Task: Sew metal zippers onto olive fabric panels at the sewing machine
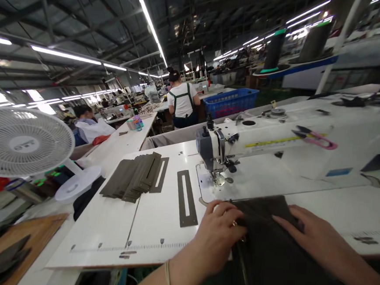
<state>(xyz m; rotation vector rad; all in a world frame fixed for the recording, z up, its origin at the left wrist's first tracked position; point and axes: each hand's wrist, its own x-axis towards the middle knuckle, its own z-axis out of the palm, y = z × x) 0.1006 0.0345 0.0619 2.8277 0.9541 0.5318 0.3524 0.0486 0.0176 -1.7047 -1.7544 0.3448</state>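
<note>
A dark olive-grey fabric piece (pixel 267 245) hangs over the table's front edge toward me, its far end lying on the white table top. My left hand (pixel 218 237) is closed on its left side, fingers curled over it, with a ring on one finger. A narrow brassy strip runs down the fabric below that hand. On the right edge, my right hand (pixel 314 235) pinches the fabric between thumb and fingers; part of the grip is hidden. Just beyond stands the sewing machine head (pixel 211 150), its presser foot (pixel 219 179) apart from the fabric.
A slotted dark strip (pixel 181 203) lies left of the machine, near a fanned stack of dark pieces (pixel 130 177). Pink-handled thread snips (pixel 318 139) rest on the machine arm. A white fan (pixel 23 142) stands left. Beyond are a blue basket (pixel 229 101) and a co-worker (pixel 182 100).
</note>
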